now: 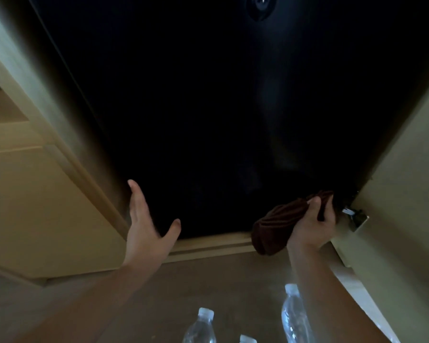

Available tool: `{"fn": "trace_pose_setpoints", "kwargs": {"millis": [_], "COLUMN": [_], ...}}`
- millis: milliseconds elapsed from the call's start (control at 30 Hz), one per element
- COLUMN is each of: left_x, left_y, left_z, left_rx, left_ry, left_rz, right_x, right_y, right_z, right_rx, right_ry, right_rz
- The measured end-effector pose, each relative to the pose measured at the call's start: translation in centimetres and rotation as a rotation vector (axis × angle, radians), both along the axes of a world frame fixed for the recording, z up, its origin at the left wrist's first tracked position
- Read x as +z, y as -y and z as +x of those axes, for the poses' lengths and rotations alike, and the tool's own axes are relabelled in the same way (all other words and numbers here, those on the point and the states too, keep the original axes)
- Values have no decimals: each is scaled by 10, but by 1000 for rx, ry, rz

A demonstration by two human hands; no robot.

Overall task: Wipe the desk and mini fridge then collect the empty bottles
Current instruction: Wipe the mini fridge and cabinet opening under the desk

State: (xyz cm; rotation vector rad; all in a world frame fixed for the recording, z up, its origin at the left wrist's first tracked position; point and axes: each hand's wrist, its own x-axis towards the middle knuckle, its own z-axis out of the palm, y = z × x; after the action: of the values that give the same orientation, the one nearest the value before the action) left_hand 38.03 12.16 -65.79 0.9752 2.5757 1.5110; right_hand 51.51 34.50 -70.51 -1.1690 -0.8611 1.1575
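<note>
The black front of the mini fridge (208,107) fills most of the view, set inside a pale wooden cabinet. My left hand (146,219) is spread flat near the fridge's lower left corner, holding nothing. At the lower right corner my right hand (315,224) grips a folded dark brown cloth (275,229) against the fridge's bottom edge. Three clear plastic bottles with white caps stand on the floor below: one at the right (294,315), one in the middle (201,328), and one cap (247,339) at the frame's bottom edge.
A wooden cabinet frame (67,154) runs along the fridge's left side, and a plinth (213,246) lies under it. An open cabinet door (406,169) with a metal hinge (354,216) stands at the right. Grey carpet floor (183,288) lies below.
</note>
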Motion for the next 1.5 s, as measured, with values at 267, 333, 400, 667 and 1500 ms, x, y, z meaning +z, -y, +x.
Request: {"fn": "trace_pose_setpoints", "kwargs": {"millis": [267,333,400,667,1500], "left_x": [-14,-14,-16,-17,63], "left_y": [3,2,1,7,42], "left_z": [2,1,0,-6,-14], "left_rx": [1,10,11,-43,-227], "left_ry": [115,129,109,119,86], "left_rz": [4,9,4,-2,247], "right_x": [14,24,29,12,103], "right_y": [9,17,25,45,180], "right_z": [-16,-23,-32,-50,-129], "right_rx": [-46,-30,-25,-114,115], "right_ry": [-243,-247,-299,-226,-184], "right_rz": [-230,-198,-198,-230,52]}}
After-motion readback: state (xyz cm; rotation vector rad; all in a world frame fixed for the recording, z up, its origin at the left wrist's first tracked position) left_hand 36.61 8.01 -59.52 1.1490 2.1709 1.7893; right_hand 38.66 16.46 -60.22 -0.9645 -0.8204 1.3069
